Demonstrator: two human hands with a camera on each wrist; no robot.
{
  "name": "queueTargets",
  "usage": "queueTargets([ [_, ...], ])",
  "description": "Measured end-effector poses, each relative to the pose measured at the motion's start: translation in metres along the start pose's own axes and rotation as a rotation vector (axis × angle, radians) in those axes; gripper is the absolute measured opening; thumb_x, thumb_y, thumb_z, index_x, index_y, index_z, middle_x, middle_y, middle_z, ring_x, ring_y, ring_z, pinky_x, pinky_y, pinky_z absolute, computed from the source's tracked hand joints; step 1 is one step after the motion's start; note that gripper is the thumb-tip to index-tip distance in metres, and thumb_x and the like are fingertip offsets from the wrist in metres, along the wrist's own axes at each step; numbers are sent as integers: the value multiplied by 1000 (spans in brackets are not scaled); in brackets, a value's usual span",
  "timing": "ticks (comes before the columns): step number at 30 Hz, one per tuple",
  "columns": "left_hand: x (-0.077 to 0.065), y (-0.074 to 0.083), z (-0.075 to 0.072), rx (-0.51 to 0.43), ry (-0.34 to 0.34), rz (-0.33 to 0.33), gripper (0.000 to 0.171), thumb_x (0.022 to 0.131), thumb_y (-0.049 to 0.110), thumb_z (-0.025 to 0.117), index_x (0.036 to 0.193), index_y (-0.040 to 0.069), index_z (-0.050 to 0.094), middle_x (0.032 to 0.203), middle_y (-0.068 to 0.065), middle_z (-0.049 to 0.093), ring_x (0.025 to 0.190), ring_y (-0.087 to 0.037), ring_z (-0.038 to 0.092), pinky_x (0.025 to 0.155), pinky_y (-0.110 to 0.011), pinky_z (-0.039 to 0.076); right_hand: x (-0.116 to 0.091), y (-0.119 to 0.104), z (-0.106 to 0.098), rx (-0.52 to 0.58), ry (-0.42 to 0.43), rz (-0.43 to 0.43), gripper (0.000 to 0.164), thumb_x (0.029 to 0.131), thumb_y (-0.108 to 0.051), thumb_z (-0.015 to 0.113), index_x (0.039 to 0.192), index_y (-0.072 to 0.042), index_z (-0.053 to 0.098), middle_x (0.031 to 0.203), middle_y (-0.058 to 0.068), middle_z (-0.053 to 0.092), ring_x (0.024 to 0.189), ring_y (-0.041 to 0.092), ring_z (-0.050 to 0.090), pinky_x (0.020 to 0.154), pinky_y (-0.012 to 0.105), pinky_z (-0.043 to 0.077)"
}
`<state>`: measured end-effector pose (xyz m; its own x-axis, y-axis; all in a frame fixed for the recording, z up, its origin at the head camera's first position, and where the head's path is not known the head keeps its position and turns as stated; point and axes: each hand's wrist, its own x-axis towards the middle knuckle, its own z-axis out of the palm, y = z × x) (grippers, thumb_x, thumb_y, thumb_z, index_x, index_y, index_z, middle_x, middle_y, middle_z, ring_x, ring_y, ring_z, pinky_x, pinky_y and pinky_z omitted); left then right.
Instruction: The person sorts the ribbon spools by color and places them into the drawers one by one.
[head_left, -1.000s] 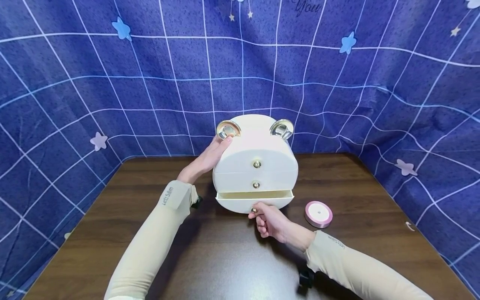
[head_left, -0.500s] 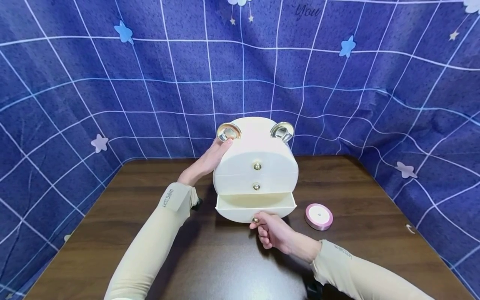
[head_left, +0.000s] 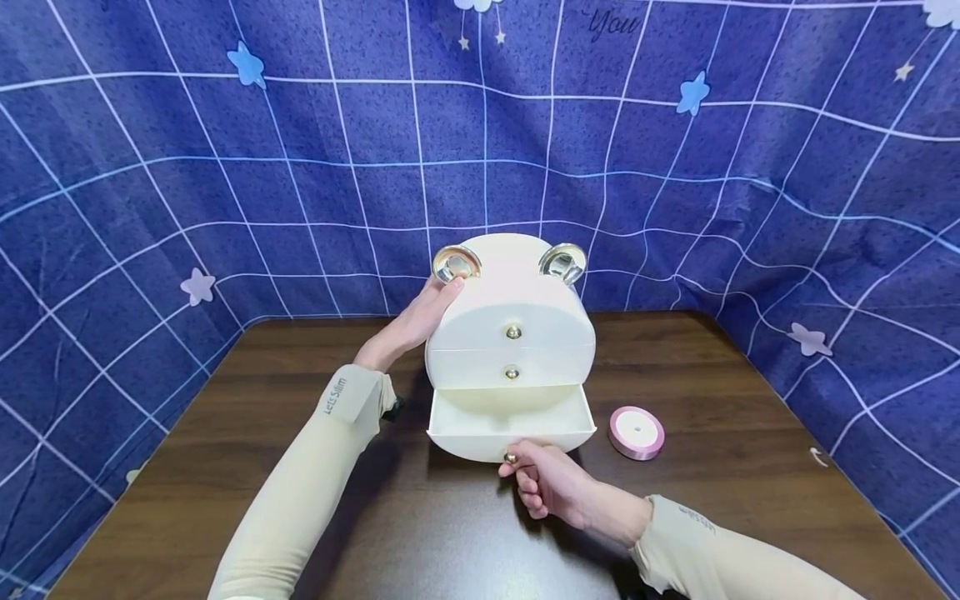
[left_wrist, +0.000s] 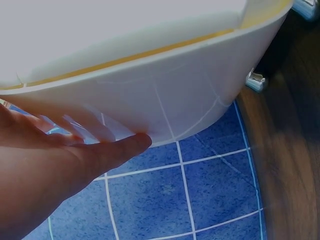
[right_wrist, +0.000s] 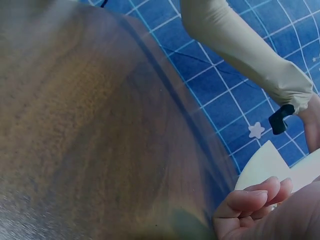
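Note:
A white rounded drawer cabinet with two shiny round ears stands near the back of the table. Its bottom drawer is pulled out, and bare white inside shows. My right hand pinches that drawer's small gold knob between thumb and finger; the other fingers are curled. Against the cabinet's left side, just below the left ear, rests my left hand. In the left wrist view the extended thumb of the left hand lies along the smooth white wall.
To the right of the cabinet lies a roll of pink ribbon on a white spool. The dark wooden table is bordered by a blue gridded cloth with stars. Two upper drawers with gold knobs are closed.
My right hand has moved toward me with the knob, and the bottom drawer has slid out further from a narrow gap. The left hand stays on the cabinet's side.

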<state>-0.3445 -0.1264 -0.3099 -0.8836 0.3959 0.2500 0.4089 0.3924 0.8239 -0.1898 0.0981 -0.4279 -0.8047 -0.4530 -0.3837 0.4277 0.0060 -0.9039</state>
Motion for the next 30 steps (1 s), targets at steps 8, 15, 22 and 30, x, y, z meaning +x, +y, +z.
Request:
queueTargets([
  [8, -2, 1, -1, 24, -3, -17, 61, 102, 50, 29, 153, 16, 20, 160, -6, 12, 145, -21, 18, 119, -47, 17, -8, 5, 3, -4, -19, 16, 22, 92, -30, 48, 87, -11, 59, 48, -11, 36, 40, 4, 36, 40, 19, 30],
  [15, -4, 4, -1, 36, 1, -41, 62, 101, 52, 29, 153, 18, 21, 160, -5, 11, 146, -21, 18, 119, -48, 18, -13, 8, 6, -2, -35, 22, 25, 93, -34, 49, 87, -12, 61, 49, -11, 37, 40, 3, 37, 40, 19, 30],
  [22, -4, 5, -1, 30, 0, -35, 60, 102, 48, 30, 154, 19, 18, 161, -5, 9, 146, -22, 18, 119, -47, 17, -17, 9, 6, -2, -41, 17, 24, 92, -32, 50, 86, -11, 61, 49, -11, 37, 40, 4, 37, 40, 19, 31],
  [30, 0, 5, -1, 18, -14, -56, 56, 104, 39, 29, 153, 13, 21, 161, -9, 7, 148, -25, 12, 120, -48, 15, -20, 11, 5, -8, -49, 16, 22, 91, -30, 50, 85, -12, 60, 50, -11, 36, 40, 4, 37, 40, 19, 32],
])
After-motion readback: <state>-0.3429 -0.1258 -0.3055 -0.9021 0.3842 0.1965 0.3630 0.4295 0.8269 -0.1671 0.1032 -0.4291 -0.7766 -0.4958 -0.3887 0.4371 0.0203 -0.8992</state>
